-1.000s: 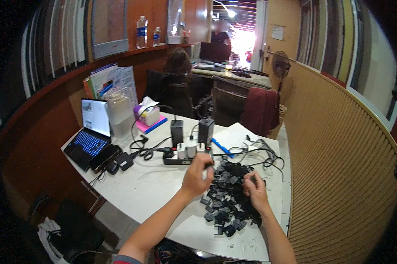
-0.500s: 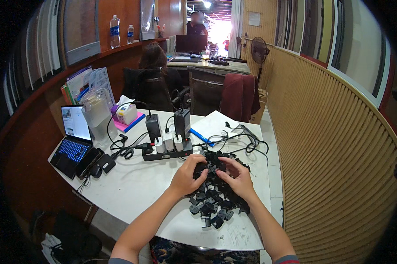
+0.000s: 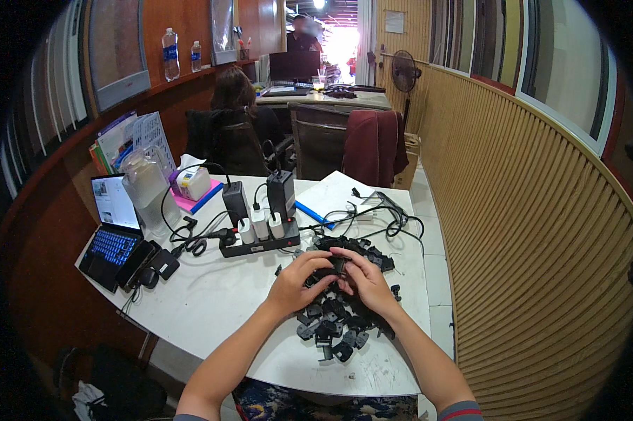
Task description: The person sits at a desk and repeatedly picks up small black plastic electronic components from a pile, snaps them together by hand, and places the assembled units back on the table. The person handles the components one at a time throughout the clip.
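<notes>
A heap of small black and dark grey plastic parts (image 3: pixel 327 328) lies on the white table (image 3: pixel 211 309) in front of me. Over its middle my left hand (image 3: pixel 295 282) and my right hand (image 3: pixel 370 286) have come together, fingers curled toward each other. Between the fingertips is a small black plastic part (image 3: pixel 340 264), partly covered by the fingers, so its exact shape cannot be told. Both hands appear to grip it. More of the parts show beyond the fingers and nearer to me, below the wrists.
Behind the heap stand a black power strip (image 3: pixel 260 247) with plugged-in chargers and loose black cables (image 3: pixel 394 221). At left are a laptop (image 3: pixel 113 235), a water jug (image 3: pixel 150 193) and a tissue pack (image 3: pixel 194 184). Chairs and two people are farther back; a ribbed wall (image 3: pixel 527 210) runs along the right.
My hands have closed in on each other, and a black plastic part is now between the fingertips. Some parts at the heap's far side have shifted. The view has turned slightly.
</notes>
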A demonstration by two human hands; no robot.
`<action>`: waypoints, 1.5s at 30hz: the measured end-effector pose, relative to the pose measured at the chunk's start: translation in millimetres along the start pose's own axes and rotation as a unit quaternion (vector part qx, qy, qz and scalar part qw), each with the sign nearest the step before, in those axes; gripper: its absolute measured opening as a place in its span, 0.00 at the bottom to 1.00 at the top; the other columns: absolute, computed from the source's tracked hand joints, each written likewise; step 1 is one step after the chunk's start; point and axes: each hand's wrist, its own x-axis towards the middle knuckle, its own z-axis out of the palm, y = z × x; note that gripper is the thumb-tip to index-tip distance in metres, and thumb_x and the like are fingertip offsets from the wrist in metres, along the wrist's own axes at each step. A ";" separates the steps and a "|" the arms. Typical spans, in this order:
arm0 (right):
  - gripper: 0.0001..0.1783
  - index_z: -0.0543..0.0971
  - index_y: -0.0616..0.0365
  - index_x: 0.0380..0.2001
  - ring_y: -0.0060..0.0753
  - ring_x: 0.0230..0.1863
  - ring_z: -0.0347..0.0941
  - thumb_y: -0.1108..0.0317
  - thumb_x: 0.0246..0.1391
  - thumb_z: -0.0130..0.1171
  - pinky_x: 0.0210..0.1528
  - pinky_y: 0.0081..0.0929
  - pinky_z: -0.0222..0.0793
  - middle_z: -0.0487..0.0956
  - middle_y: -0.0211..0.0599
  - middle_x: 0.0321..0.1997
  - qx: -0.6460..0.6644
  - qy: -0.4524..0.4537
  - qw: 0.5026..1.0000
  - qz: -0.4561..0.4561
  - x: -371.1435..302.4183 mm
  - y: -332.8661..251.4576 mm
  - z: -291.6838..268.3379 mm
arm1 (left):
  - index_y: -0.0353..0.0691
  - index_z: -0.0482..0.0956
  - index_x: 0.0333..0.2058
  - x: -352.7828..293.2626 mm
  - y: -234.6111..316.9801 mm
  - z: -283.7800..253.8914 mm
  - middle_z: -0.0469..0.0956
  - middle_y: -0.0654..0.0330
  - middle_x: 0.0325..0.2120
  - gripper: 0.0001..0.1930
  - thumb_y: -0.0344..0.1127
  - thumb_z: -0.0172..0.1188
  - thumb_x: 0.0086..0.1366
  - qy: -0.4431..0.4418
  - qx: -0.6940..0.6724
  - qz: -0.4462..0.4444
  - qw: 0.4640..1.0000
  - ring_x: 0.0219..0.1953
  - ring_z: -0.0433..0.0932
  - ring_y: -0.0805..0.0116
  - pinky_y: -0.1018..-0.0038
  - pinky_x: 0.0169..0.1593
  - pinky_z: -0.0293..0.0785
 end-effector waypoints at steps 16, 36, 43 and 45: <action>0.25 0.68 0.59 0.69 0.15 0.32 0.66 0.67 0.72 0.54 0.35 0.17 0.65 0.74 0.26 0.35 -0.018 0.002 0.998 -0.067 -0.2 -10.1 -5.7 | 0.39 0.86 0.45 0.5 -0.7 -0.2 0.85 0.52 0.50 0.14 0.31 0.75 0.60 0.019 -0.049 -0.052 0.997 0.48 0.87 0.57 0.67 0.52 0.82; 0.26 0.74 0.62 0.66 0.20 0.41 0.76 0.71 0.67 0.62 0.48 0.21 0.74 0.81 0.33 0.52 -0.031 0.013 0.999 -0.038 -0.5 -5.4 -8.1 | 0.37 0.85 0.46 -5.9 2.0 0.3 0.84 0.50 0.51 0.15 0.31 0.74 0.61 0.013 -0.068 -0.066 0.995 0.52 0.85 0.56 0.68 0.55 0.81; 0.24 0.76 0.62 0.64 0.16 0.48 0.75 0.70 0.67 0.63 0.53 0.19 0.73 0.82 0.30 0.51 -0.015 0.015 0.999 -0.035 -1.0 1.2 -8.7 | 0.36 0.85 0.44 -7.5 5.8 -1.5 0.85 0.49 0.50 0.13 0.30 0.74 0.61 0.013 -0.083 -0.073 0.994 0.50 0.86 0.57 0.68 0.54 0.81; 0.24 0.76 0.63 0.64 0.16 0.51 0.75 0.71 0.67 0.63 0.55 0.19 0.72 0.81 0.30 0.53 -0.018 0.018 0.999 -0.039 -0.5 2.2 -8.7 | 0.37 0.86 0.44 -8.0 6.0 -0.4 0.85 0.50 0.50 0.14 0.29 0.75 0.59 0.018 -0.083 -0.072 0.994 0.50 0.86 0.58 0.67 0.54 0.82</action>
